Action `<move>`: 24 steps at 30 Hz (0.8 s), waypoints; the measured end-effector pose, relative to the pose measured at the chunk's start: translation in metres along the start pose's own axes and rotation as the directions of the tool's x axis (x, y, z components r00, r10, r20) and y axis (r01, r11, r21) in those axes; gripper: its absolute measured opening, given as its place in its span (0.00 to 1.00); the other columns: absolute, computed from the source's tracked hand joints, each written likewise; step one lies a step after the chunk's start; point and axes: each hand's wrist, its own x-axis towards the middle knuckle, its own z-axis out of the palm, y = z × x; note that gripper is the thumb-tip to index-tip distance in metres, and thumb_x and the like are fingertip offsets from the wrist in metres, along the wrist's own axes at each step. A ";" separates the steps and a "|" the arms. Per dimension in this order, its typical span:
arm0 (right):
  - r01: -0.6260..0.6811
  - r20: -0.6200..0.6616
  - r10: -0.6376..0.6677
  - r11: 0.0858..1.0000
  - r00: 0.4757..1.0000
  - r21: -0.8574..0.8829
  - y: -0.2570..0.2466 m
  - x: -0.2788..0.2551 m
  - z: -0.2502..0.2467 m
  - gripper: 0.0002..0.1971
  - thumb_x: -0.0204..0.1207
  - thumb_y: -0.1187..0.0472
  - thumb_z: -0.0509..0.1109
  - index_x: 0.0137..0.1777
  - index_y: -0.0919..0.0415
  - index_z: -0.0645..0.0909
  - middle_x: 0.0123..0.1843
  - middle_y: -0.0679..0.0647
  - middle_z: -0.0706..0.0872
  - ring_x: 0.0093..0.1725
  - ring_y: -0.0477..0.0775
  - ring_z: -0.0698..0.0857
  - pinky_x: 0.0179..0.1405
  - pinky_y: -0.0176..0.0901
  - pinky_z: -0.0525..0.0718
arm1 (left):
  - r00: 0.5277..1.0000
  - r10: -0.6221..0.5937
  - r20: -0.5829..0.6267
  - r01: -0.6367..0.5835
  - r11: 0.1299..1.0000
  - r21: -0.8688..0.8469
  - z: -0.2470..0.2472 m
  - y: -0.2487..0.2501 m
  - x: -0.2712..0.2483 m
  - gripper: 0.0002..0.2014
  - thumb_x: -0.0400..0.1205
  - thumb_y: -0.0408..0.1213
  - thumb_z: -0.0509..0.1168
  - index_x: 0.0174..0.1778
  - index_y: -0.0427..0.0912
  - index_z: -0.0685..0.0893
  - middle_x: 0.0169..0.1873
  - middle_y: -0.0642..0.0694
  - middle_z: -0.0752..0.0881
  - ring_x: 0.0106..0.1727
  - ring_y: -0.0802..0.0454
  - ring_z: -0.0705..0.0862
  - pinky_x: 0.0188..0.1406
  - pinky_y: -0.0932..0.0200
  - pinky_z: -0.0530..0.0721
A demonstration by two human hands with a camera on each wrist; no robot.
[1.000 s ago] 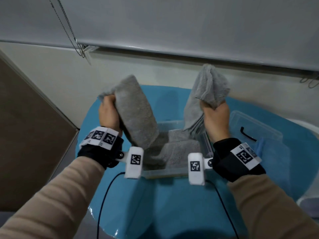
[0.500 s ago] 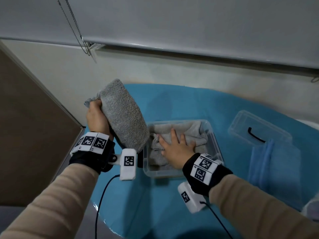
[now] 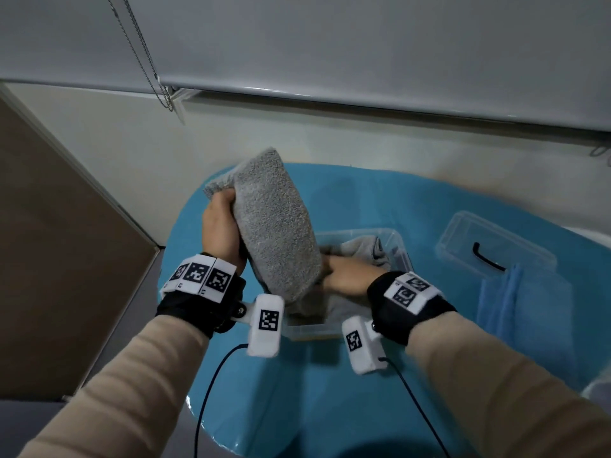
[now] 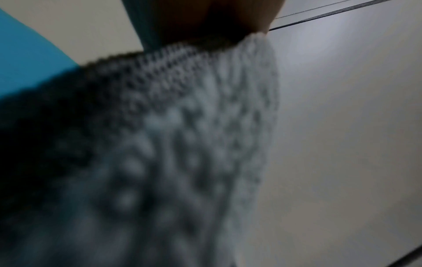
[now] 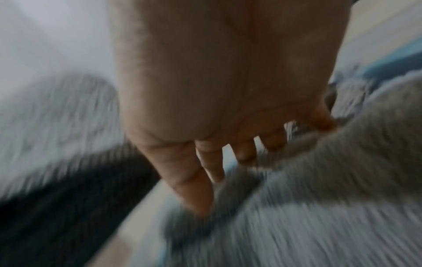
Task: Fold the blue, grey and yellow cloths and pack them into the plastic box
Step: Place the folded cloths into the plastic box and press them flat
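Head view: the left hand [image 3: 221, 231] grips one end of the grey cloth [image 3: 276, 223], a nubbly terry towel, fingers curled round it, holding it up over the left edge of the blue round table [image 3: 380, 200]. The towel's rest drops into the box [image 3: 395, 238], a clear plastic rectangular tub at mid-table. The right hand [image 3: 347, 276] lies inside the box, palm down on the bunched cloth, fingertips hidden behind the hanging towel. The clear lid [image 3: 463, 233] w/ a black handle sits toward the table's right edge; the blue cloth [image 3: 529, 305], smooth and folded flat, lies just in front of it.

Left wrist view: blurred looped terry of the grey cloth [image 4: 182, 144] fills the frame, fingers [image 4: 205, 18] clamped on its top edge.

Right wrist view: motion-blurred. The right hand [image 5: 228, 81] shows fingers [image 5: 189, 180] straight and slightly spread, tips pushing into soft grey cloth [image 5: 319, 180], so open, pressing.
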 end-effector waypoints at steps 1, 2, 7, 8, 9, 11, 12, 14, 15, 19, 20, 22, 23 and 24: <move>0.038 -0.138 -0.009 0.976 0.990 0.213 0.002 -0.005 -0.011 0.19 0.82 0.56 0.62 0.72 0.55 0.74 0.71 0.59 0.78 0.69 0.59 0.77 0.67 0.45 0.74 | 1.000 -0.005 0.004 0.005 1.000 -0.025 0.005 0.000 -0.005 0.14 0.73 0.49 0.59 0.25 0.49 0.81 0.34 0.44 0.79 0.44 0.46 0.77 0.42 0.47 0.73; 0.075 -0.283 0.053 0.902 0.958 0.425 0.004 -0.013 -0.020 0.15 0.84 0.59 0.59 0.67 0.61 0.77 0.64 0.61 0.82 0.62 0.58 0.81 0.58 0.41 0.78 | 1.000 -0.012 -0.001 0.012 0.999 -0.053 0.010 -0.001 -0.009 0.14 0.76 0.45 0.57 0.25 0.48 0.80 0.32 0.45 0.77 0.43 0.47 0.76 0.40 0.49 0.73; 0.143 -0.180 0.096 0.305 0.979 0.942 0.020 -0.036 -0.026 0.36 0.73 0.32 0.56 0.76 0.53 0.68 0.69 0.56 0.79 0.67 0.56 0.80 0.62 0.54 0.77 | 0.990 -0.114 0.088 0.136 0.944 -0.301 0.041 -0.004 -0.035 0.13 0.82 0.36 0.54 0.32 0.43 0.76 0.25 0.46 0.80 0.31 0.52 0.81 0.31 0.61 0.77; 0.154 -0.173 0.058 0.252 0.983 0.956 0.023 -0.036 -0.021 0.38 0.70 0.35 0.62 0.77 0.54 0.68 0.72 0.55 0.79 0.70 0.57 0.78 0.68 0.57 0.76 | 0.982 -0.142 0.125 0.176 0.926 -0.334 0.047 -0.006 -0.041 0.12 0.82 0.36 0.54 0.34 0.42 0.77 0.24 0.47 0.81 0.29 0.53 0.82 0.30 0.63 0.79; 0.161 -0.174 0.040 0.221 0.984 0.962 0.025 -0.038 -0.018 0.37 0.68 0.40 0.69 0.76 0.57 0.70 0.71 0.55 0.79 0.70 0.57 0.79 0.71 0.57 0.75 | 0.976 -0.160 0.150 0.204 0.911 -0.358 0.053 -0.010 -0.045 0.12 0.82 0.36 0.54 0.35 0.42 0.78 0.25 0.47 0.83 0.28 0.53 0.83 0.29 0.64 0.81; 0.181 -0.210 0.107 0.231 0.972 0.956 0.028 -0.039 -0.014 0.39 0.60 0.51 0.80 0.71 0.62 0.75 0.68 0.58 0.82 0.67 0.57 0.81 0.74 0.57 0.73 | 0.962 -0.190 0.194 0.249 0.903 -0.351 0.058 -0.018 -0.052 0.09 0.80 0.37 0.56 0.38 0.40 0.79 0.29 0.45 0.84 0.32 0.52 0.84 0.31 0.62 0.82; 0.208 -0.254 0.176 0.245 0.951 0.947 0.030 -0.040 -0.014 0.39 0.57 0.55 0.83 0.69 0.65 0.76 0.67 0.60 0.83 0.66 0.57 0.82 0.73 0.57 0.74 | 0.956 -0.195 0.217 0.260 0.908 -0.328 0.058 -0.020 -0.055 0.08 0.77 0.38 0.58 0.41 0.40 0.79 0.33 0.44 0.83 0.36 0.49 0.83 0.34 0.59 0.81; 0.249 -0.322 0.305 0.255 0.896 0.934 0.043 -0.042 -0.020 0.33 0.61 0.63 0.81 0.68 0.66 0.76 0.62 0.61 0.85 0.59 0.56 0.85 0.65 0.52 0.82 | 0.937 -0.205 0.282 0.277 0.928 -0.249 0.053 -0.022 -0.056 0.08 0.75 0.43 0.59 0.42 0.44 0.78 0.35 0.46 0.79 0.37 0.48 0.79 0.34 0.56 0.75; 0.260 -0.338 0.339 0.255 0.878 0.931 0.049 -0.046 -0.025 0.32 0.62 0.63 0.82 0.67 0.64 0.77 0.60 0.59 0.86 0.56 0.54 0.86 0.59 0.49 0.85 | 0.921 -0.220 0.321 0.288 0.940 -0.184 0.048 -0.023 -0.056 0.08 0.78 0.47 0.58 0.40 0.47 0.77 0.32 0.47 0.78 0.35 0.49 0.78 0.34 0.56 0.74; 0.210 -0.424 0.320 0.531 0.848 0.821 0.066 -0.057 -0.040 0.35 0.60 0.52 0.84 0.67 0.49 0.76 0.69 0.49 0.74 0.70 0.49 0.72 0.73 0.47 0.70 | 0.888 -0.307 0.343 0.246 0.946 0.211 0.028 -0.029 -0.056 0.14 0.80 0.52 0.64 0.50 0.44 0.79 0.39 0.42 0.83 0.27 0.49 0.84 0.21 0.58 0.82; 0.197 -0.441 0.283 0.607 0.852 0.770 0.069 -0.059 -0.041 0.32 0.65 0.57 0.81 0.70 0.52 0.75 0.68 0.48 0.73 0.70 0.47 0.70 0.72 0.42 0.68 | 0.891 -0.312 0.330 0.205 0.925 0.320 0.023 -0.032 -0.056 0.13 0.79 0.44 0.68 0.53 0.42 0.77 0.40 0.40 0.81 0.23 0.49 0.83 0.17 0.59 0.81; 0.161 -0.430 0.199 0.728 0.881 0.666 0.071 -0.059 -0.041 0.27 0.71 0.61 0.76 0.70 0.57 0.75 0.66 0.48 0.74 0.69 0.45 0.70 0.66 0.34 0.66 | 0.876 -0.350 0.333 0.113 0.819 0.562 0.016 -0.035 -0.058 0.12 0.78 0.32 0.69 0.53 0.41 0.74 0.35 0.40 0.80 0.15 0.52 0.79 0.10 0.64 0.76; 0.130 -0.404 0.158 0.790 0.901 0.599 0.069 -0.060 -0.040 0.25 0.73 0.61 0.75 0.70 0.58 0.75 0.66 0.48 0.75 0.68 0.43 0.70 0.63 0.31 0.64 | 0.862 -0.373 0.344 0.045 0.732 0.680 0.013 -0.035 -0.060 0.13 0.77 0.31 0.69 0.52 0.41 0.74 0.33 0.42 0.80 0.13 0.54 0.78 0.08 0.67 0.73; 0.105 -0.375 0.120 0.844 0.919 0.526 0.067 -0.059 -0.037 0.24 0.75 0.61 0.74 0.71 0.58 0.75 0.67 0.49 0.75 0.68 0.43 0.70 0.61 0.28 0.64 | 0.846 -0.395 0.359 -0.031 0.636 0.771 0.012 -0.036 -0.061 0.13 0.76 0.31 0.70 0.51 0.42 0.73 0.32 0.45 0.80 0.13 0.55 0.77 0.08 0.68 0.70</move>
